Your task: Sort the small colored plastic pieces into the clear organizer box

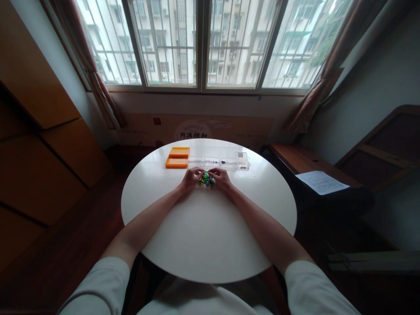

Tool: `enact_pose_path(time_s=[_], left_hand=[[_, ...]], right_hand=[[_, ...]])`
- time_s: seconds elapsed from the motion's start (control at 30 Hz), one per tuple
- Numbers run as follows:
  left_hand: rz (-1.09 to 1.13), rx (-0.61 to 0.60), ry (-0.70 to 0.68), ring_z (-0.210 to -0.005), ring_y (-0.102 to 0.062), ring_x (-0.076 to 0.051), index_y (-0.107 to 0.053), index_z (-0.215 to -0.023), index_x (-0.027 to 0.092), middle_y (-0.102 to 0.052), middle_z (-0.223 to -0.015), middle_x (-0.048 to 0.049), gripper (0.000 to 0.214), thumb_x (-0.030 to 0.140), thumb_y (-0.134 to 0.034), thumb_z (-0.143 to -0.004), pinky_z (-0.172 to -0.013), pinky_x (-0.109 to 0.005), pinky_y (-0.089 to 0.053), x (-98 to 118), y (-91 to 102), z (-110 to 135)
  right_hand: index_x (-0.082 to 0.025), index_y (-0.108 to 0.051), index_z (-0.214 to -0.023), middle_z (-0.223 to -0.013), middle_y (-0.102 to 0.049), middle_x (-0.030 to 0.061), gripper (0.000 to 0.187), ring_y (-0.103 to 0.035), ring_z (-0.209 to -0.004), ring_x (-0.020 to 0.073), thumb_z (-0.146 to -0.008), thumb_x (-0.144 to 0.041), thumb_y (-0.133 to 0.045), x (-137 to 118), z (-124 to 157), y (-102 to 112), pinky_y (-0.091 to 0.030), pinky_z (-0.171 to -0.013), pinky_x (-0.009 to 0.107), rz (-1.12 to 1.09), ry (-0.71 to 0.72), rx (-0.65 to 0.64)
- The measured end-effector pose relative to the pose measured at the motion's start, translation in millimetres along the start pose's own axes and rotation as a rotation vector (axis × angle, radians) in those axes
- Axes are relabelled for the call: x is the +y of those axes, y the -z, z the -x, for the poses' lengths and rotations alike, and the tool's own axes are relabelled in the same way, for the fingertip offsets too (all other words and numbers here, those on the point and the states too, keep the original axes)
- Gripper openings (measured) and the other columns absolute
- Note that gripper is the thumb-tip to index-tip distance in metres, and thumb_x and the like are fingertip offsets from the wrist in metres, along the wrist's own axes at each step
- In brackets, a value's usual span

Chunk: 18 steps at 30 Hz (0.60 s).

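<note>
A small model of green, blue and yellow building pieces [206,180] sits between my two hands near the middle of the round white table [210,236]. My left hand [191,177] curls its fingers round the model's left side. My right hand [221,177] is closed on its right side. Both forearms rest stretched over the table. The model's details are too small to make out.
Behind the hands lies a clear compartment box [219,158] with an orange lid or tray [177,158] at its left end. A dark wooden side table with a paper sheet [321,182] stands to the right. Wooden cabinets are on the left; a barred window fills the back.
</note>
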<state>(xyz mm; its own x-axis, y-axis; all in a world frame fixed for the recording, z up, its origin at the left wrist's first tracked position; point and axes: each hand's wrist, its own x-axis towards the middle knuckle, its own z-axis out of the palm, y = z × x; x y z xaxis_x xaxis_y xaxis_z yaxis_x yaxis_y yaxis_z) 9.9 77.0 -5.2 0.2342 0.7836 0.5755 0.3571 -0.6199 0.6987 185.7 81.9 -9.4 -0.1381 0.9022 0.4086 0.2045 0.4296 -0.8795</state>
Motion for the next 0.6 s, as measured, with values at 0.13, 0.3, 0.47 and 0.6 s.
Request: enact_pose_path(time_s=[0.13, 0.3, 0.47, 0.6], left_hand=[[0.009, -0.004, 0.024, -0.066, -0.060, -0.013, -0.068, -0.084, 0.013, -0.067, -0.084, -0.0067, 0.022, 0.032, -0.057, -0.080, -0.062, -0.026, -0.049, -0.5, -0.2, 0.0], [0.003, -0.026, 0.033, -0.071, -0.061, -0.014, -0.068, -0.089, 0.015, -0.067, -0.091, -0.0070, 0.023, 0.032, -0.055, -0.081, -0.066, -0.026, -0.050, -1.7, 0.5, -0.6], [-0.031, -0.064, 0.019, -0.074, -0.061, -0.014, -0.067, -0.096, 0.016, -0.065, -0.101, -0.0075, 0.025, 0.031, -0.055, -0.082, -0.069, -0.027, -0.050, -5.1, 0.3, -1.0], [-0.022, -0.099, -0.015, -0.081, -0.062, -0.015, -0.066, -0.100, 0.016, -0.064, -0.103, -0.0075, 0.027, 0.033, -0.053, -0.083, -0.073, -0.027, -0.050, -9.3, -1.2, -0.9]], right_hand=[[-0.015, -0.068, -0.072, -0.071, -0.067, 0.0064, 0.028, -0.058, -0.061, 0.0151, -0.066, -0.042, -0.065, 1.2, -0.3, 0.1, -0.047, -0.061, 0.028, -0.012, 0.010, -0.009], [-0.014, -0.067, -0.070, -0.069, -0.066, 0.0056, 0.030, -0.057, -0.059, 0.0141, -0.064, -0.044, -0.067, 0.3, 0.4, -0.4, -0.046, -0.059, 0.027, -0.031, 0.011, -0.015], [-0.015, -0.065, -0.068, -0.066, -0.065, 0.0044, 0.035, -0.055, -0.056, 0.0130, -0.061, -0.048, -0.069, -3.5, 1.2, -0.6, -0.045, -0.056, 0.026, -0.055, 0.006, -0.030], [-0.015, -0.065, -0.067, -0.065, -0.064, 0.0042, 0.038, -0.054, -0.055, 0.0126, -0.059, -0.052, -0.069, -7.1, 2.3, -0.6, -0.045, -0.054, 0.026, -0.061, -0.001, -0.039]])
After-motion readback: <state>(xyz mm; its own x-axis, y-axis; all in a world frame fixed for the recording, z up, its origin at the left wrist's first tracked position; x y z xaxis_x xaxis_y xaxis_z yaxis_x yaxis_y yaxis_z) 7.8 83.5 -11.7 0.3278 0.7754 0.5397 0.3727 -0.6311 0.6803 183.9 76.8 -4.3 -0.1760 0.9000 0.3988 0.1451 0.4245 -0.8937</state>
